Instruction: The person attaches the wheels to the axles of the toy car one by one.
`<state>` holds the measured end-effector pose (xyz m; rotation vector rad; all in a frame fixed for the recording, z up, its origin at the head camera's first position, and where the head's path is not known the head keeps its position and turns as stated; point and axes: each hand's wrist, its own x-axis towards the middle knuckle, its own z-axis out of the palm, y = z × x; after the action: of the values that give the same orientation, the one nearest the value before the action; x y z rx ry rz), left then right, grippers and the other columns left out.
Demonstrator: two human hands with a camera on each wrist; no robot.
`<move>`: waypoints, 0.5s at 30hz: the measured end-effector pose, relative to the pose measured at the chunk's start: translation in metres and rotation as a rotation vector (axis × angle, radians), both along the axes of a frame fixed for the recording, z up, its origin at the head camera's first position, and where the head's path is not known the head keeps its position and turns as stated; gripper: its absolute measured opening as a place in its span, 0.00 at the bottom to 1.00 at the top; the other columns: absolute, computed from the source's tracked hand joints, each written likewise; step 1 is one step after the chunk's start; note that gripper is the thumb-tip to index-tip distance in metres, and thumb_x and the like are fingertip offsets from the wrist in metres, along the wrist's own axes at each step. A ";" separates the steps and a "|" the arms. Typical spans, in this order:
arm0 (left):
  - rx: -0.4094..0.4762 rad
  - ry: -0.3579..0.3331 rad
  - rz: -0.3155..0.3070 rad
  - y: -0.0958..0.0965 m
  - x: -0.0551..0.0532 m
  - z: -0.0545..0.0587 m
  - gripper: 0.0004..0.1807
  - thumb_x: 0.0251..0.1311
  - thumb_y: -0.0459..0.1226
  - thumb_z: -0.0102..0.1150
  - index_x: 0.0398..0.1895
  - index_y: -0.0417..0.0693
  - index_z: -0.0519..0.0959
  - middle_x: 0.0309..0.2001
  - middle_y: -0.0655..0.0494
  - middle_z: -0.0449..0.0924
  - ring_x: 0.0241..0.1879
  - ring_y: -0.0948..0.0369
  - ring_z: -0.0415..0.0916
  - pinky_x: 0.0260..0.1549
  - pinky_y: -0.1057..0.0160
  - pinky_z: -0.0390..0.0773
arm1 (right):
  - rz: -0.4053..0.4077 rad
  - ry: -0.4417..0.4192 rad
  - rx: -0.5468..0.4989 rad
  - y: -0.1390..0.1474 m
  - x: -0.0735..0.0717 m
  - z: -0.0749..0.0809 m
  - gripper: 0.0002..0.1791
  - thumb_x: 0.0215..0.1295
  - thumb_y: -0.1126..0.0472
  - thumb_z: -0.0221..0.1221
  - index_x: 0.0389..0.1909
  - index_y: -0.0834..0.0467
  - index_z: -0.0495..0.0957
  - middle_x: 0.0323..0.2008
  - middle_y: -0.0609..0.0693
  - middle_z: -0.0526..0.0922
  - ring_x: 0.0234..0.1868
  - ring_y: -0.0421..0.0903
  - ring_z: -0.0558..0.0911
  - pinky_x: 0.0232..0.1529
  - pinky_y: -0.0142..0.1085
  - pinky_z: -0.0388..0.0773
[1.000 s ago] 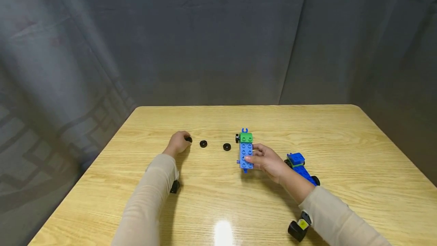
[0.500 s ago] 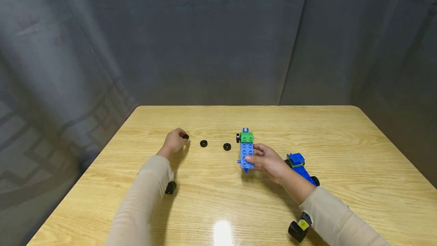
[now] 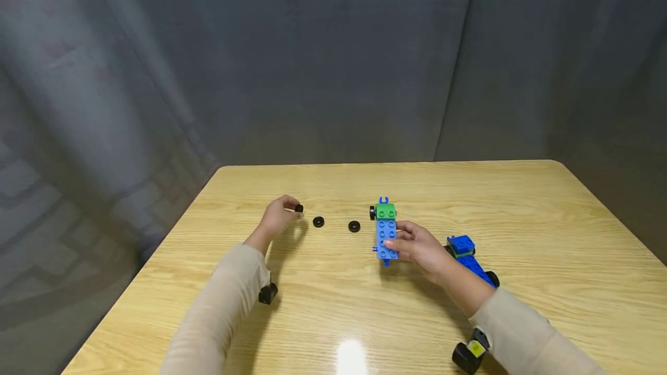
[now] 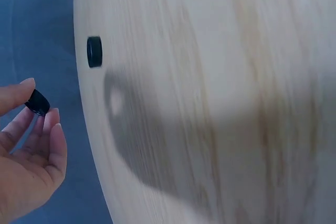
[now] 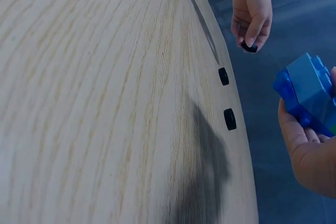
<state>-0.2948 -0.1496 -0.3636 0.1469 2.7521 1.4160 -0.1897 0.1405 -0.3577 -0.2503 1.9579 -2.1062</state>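
No legible txt, nos. or brands anywhere (yellow patch [image 3: 476, 349] by R sleeve [image 3: 528, 331] too small to read).

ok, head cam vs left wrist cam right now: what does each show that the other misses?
Only head: the right hand holding a blue-and-green toy piece, a darker blue toy vehicle on the table, and the sleeves.

Only left wrist: no extra object, just a close-up of the left hand with its thumbnail clear enough to make out.

Both: the left hand pinching a black wheel, the table, and two loose wheels on it, one cut off by the left wrist frame's top edge.
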 end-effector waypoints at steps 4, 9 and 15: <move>0.025 0.000 0.002 0.005 0.003 0.000 0.16 0.50 0.31 0.58 0.43 0.37 0.70 0.41 0.43 0.72 0.42 0.51 0.70 0.38 0.58 0.72 | 0.006 0.011 -0.010 0.001 0.000 -0.001 0.30 0.57 0.69 0.52 0.56 0.76 0.50 0.36 0.54 0.72 0.35 0.41 0.76 0.40 0.35 0.73; 0.076 -0.019 -0.019 0.009 0.011 0.001 0.17 0.51 0.33 0.58 0.45 0.40 0.70 0.42 0.46 0.71 0.44 0.52 0.69 0.40 0.58 0.72 | -0.001 -0.002 -0.012 -0.001 0.001 -0.004 0.30 0.57 0.67 0.53 0.56 0.75 0.51 0.37 0.55 0.73 0.35 0.41 0.76 0.41 0.35 0.73; 0.126 -0.034 -0.048 0.017 0.024 0.003 0.18 0.50 0.34 0.59 0.45 0.42 0.71 0.42 0.49 0.71 0.42 0.54 0.70 0.40 0.57 0.71 | -0.011 -0.010 -0.013 -0.002 0.002 -0.005 0.30 0.56 0.68 0.53 0.56 0.74 0.52 0.37 0.55 0.73 0.35 0.42 0.76 0.42 0.38 0.73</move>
<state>-0.2710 -0.1323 -0.3606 0.1900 2.6139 1.5650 -0.1878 0.1382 -0.3632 -0.2311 1.9448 -2.1232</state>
